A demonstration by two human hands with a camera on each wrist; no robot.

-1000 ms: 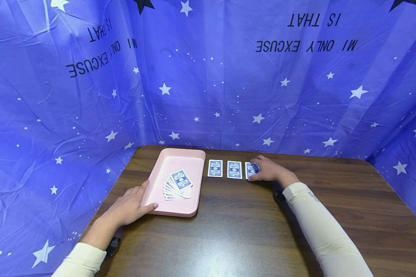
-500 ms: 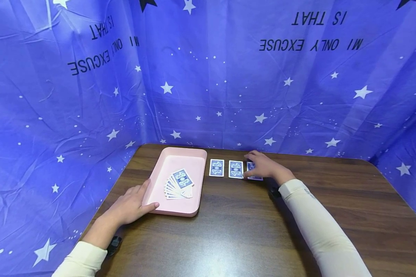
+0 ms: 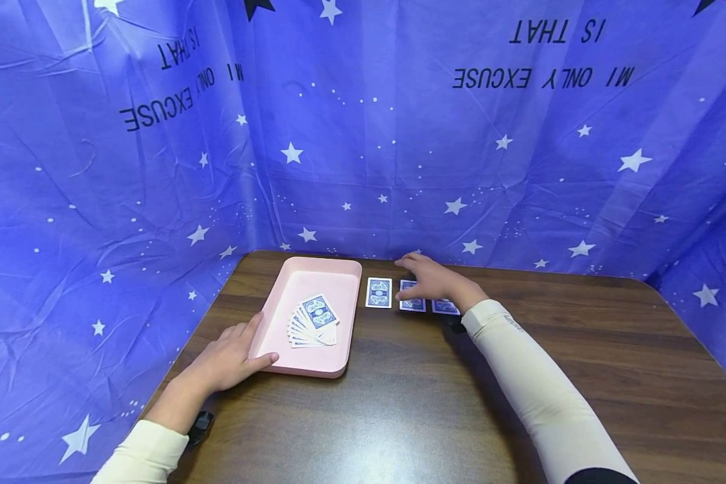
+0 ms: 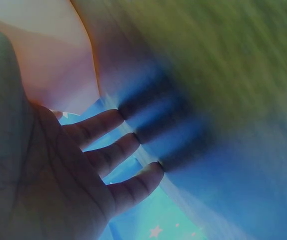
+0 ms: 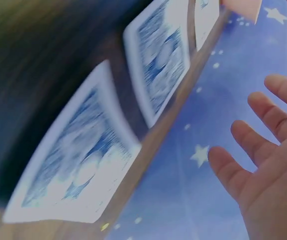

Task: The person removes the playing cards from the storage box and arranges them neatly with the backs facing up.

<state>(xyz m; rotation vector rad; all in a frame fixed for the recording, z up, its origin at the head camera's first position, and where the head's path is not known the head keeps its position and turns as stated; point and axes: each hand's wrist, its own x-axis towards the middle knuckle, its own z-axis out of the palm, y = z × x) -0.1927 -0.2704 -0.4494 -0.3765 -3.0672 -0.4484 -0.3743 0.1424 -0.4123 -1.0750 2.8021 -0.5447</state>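
Observation:
My left hand (image 3: 226,356) rests at the left side of a pink tray (image 3: 353,302), thumb over its near rim and fingers spread. Three of those fingers (image 4: 106,120) reach down to the tabletop in the left wrist view. Inside the tray lies a fan of playing cards (image 3: 318,312), blue backs up. My right hand (image 3: 432,279) hovers with fingers spread over a row of three face-down cards. It partly covers the middle card (image 3: 413,306) and the right card (image 3: 446,307); the left card (image 3: 379,293) shows whole. Nothing is between its fingers (image 5: 256,142).
A brown wooden table (image 3: 399,396) carries the tray and cards. Blue curtain (image 3: 399,134) with white stars and black lettering stands close behind the table and at both sides.
My right hand has lifted off the right card and moved left, over the middle one. That card stays on the table. My left hand and the tray have stayed in place.

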